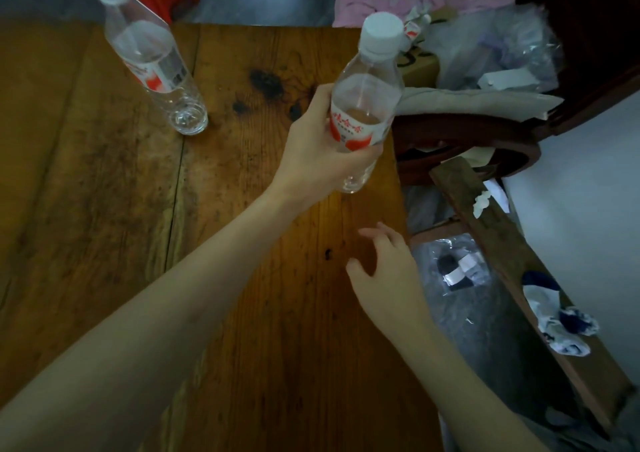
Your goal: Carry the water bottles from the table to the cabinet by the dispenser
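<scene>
Starting left: 1 capped water bottle (pixel 152 60) stands alone on the wooden table (pixel 86 181), untouched. Next, our left hand (pixel 322 153) is wrapped tight around the labelled middle of the second bottle (pixel 363 105), fingers behind, thumb in front; it looks lifted just off the tabletop near the right edge, upright, slightly tilted. Cap sits above the grip, base pokes out below. Our right hand (pixel 388 278) hovers empty, fingers spread. We'd say hold it level, grab the far bottle with the free hand, then walk. Cabinet and dispenser aren't visible.
</scene>
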